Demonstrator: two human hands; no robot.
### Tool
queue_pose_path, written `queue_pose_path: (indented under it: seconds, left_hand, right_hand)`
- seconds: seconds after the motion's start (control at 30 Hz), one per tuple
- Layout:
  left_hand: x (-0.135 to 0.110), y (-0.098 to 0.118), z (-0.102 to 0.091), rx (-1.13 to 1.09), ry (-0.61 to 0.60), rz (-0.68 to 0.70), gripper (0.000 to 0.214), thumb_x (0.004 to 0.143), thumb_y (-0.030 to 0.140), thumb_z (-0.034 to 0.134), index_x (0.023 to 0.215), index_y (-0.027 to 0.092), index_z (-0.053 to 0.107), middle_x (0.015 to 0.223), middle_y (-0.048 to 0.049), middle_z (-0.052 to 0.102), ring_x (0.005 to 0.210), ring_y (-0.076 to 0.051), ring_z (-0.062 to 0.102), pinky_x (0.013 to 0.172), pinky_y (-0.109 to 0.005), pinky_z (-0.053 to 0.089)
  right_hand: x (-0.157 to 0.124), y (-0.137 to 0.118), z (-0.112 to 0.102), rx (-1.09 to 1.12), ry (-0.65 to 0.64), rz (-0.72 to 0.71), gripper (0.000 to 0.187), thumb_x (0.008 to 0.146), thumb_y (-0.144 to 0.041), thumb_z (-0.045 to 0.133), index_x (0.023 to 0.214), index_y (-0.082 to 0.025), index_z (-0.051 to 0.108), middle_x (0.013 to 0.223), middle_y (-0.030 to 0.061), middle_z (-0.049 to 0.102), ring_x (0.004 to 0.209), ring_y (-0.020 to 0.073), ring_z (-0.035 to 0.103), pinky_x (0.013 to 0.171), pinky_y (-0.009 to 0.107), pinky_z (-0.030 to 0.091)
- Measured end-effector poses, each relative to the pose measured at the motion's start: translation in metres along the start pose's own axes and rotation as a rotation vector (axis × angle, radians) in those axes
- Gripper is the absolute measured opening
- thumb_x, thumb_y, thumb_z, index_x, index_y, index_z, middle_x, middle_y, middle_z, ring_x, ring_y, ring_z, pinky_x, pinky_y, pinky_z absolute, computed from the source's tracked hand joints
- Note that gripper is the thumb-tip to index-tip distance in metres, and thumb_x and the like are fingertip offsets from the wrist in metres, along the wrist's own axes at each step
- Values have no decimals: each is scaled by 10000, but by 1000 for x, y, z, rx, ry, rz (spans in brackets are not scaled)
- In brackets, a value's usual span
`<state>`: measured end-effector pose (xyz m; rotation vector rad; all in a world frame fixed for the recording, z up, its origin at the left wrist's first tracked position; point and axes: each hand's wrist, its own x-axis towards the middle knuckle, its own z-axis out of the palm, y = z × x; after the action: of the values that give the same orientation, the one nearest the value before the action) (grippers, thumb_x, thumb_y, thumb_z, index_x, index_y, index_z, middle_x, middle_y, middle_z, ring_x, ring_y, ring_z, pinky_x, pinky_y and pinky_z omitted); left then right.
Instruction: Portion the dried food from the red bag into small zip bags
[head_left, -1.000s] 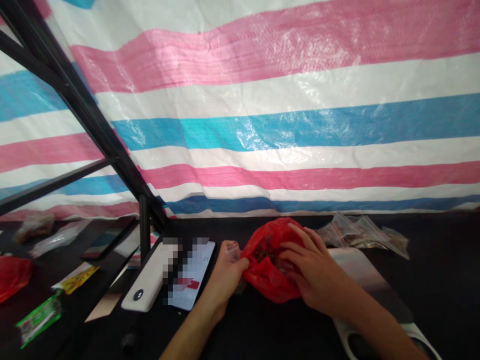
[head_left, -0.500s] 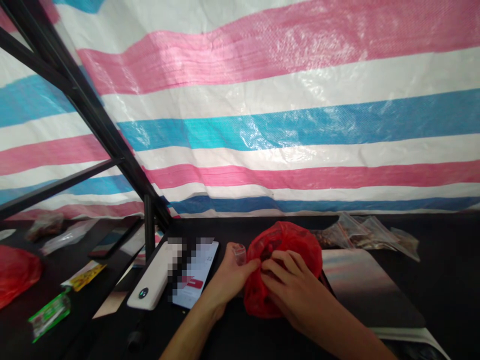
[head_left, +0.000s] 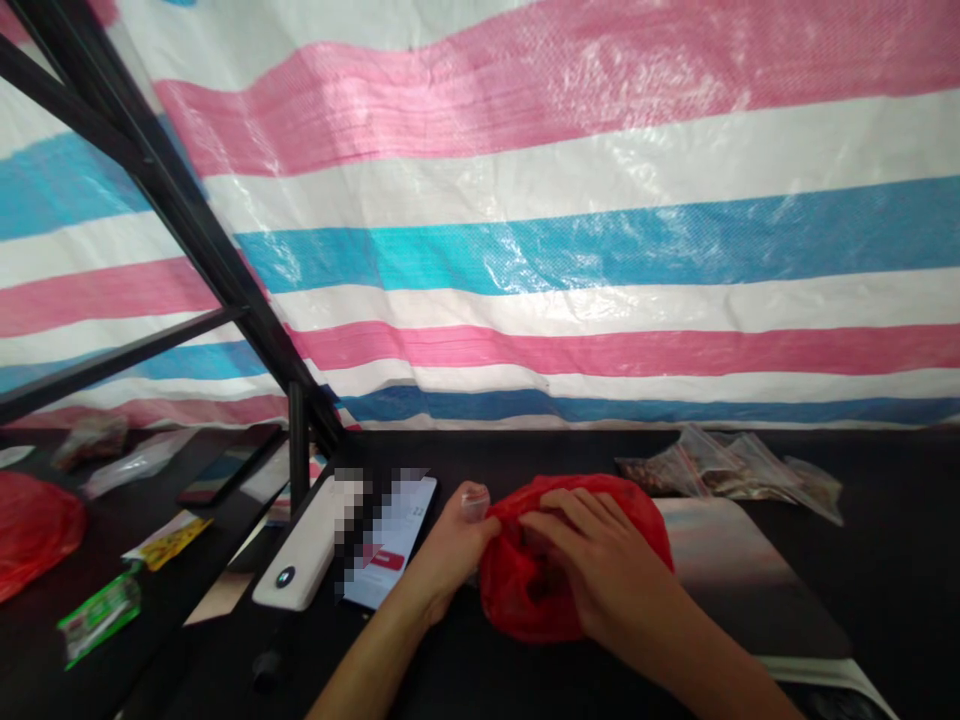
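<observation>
A red plastic bag (head_left: 626, 492) lies open on the black table, its mouth facing me and its inside dark. My left hand (head_left: 454, 545) is closed on a small clear plastic bag (head_left: 475, 503), its thumb against the red bag's left rim. Over the mouth of the red bag is my right hand (head_left: 611, 555), its fingers bent together and their tips dipping inside. What those fingertips pinch, if anything, is hidden. Left of my hands lie a lit phone (head_left: 390, 555) and a white power bank or phone-like slab (head_left: 304, 550).
Several clear zip bags with brown bits (head_left: 720, 468) lie at the back right, behind a grey laptop-like slab (head_left: 742, 570). A black metal post (head_left: 298, 450) stands left. Beyond it are a green packet (head_left: 101, 620), a yellow packet (head_left: 169, 540) and another red bag (head_left: 34, 530).
The red bag has flattened and spread to the right, its upper rim now lower. My right hand has shifted slightly right, while my left hand stays nearly in place.
</observation>
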<state>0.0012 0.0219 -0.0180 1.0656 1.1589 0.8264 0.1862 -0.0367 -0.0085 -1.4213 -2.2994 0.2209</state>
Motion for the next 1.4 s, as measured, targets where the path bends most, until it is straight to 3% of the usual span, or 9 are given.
queue_pose_path:
  seconds: [0.1, 0.27, 0.53, 0.77, 0.9, 1.0, 1.13, 1.23, 1.4]
  left_hand:
    - [1, 0, 0, 108, 17, 20, 234, 679, 33, 533, 793, 218, 448, 638, 89, 436, 551, -86, 388, 543, -205, 301]
    - [-2, 1, 5, 146, -19, 58, 238, 684, 28, 555, 785, 216, 451, 687, 70, 461, 612, -100, 431, 580, -201, 339]
    - [0, -6, 5, 132, -74, 141, 138, 733, 84, 510, 791, 206, 482, 717, 56, 450, 638, -104, 420, 611, -206, 344]
    - [0, -10, 13, -58, -39, 128, 173, 680, 117, 517, 816, 217, 479, 732, 56, 473, 630, -103, 440, 589, -209, 349]
    - [-2, -9, 23, -163, -50, 147, 164, 686, 135, 540, 812, 215, 472, 767, 38, 531, 699, -119, 509, 656, -223, 409]
    - [-2, -8, 24, -99, -64, 237, 199, 664, 108, 537, 814, 218, 466, 809, 21, 578, 766, -140, 557, 719, -247, 445]
    - [-3, -2, 19, 102, 38, 400, 229, 670, 89, 556, 836, 220, 469, 812, 29, 552, 747, -139, 535, 703, -251, 434]
    - [-5, 4, 14, 149, 64, 402, 198, 711, 116, 581, 828, 223, 462, 758, 50, 476, 685, -127, 469, 641, -240, 393]
    - [-6, 10, 11, 140, 35, 419, 163, 768, 187, 639, 800, 216, 481, 709, 64, 461, 640, -112, 453, 621, -230, 364]
  right_hand:
    - [2, 14, -2, -75, 12, 115, 583, 761, 15, 491, 1280, -186, 667, 1271, 116, 663, 1131, 287, 581, 989, 436, 448]
    - [2, 26, 3, -207, -33, 161, 676, 653, 38, 492, 1289, -116, 662, 1291, 155, 656, 1129, 325, 597, 977, 484, 479]
    - [0, 24, 3, -125, -65, 190, 592, 732, 46, 469, 1264, -130, 661, 1255, 152, 644, 1095, 285, 628, 947, 429, 511]
    - [1, 22, 1, 60, -69, 183, 535, 795, 40, 451, 1253, -149, 655, 1230, 141, 640, 1112, 239, 633, 987, 385, 502]
    - [3, 19, 2, 131, -51, 182, 471, 811, 28, 439, 1184, -146, 669, 1210, 136, 642, 1100, 226, 642, 983, 374, 506]
    - [4, 19, 4, 207, 6, 211, 395, 815, 7, 451, 1082, -169, 684, 1104, 110, 678, 990, 210, 670, 888, 346, 537]
    - [6, 22, 6, 383, 116, 297, 239, 811, -80, 522, 959, -197, 668, 991, 76, 719, 921, 227, 694, 833, 383, 556]
    - [7, 28, 6, 606, 139, 347, 200, 810, -146, 552, 970, -207, 654, 937, 54, 746, 881, 228, 725, 830, 401, 581]
    - [8, 33, -3, 829, 143, 365, 282, 791, -267, 654, 1068, -213, 659, 1034, 67, 769, 943, 245, 748, 881, 423, 608]
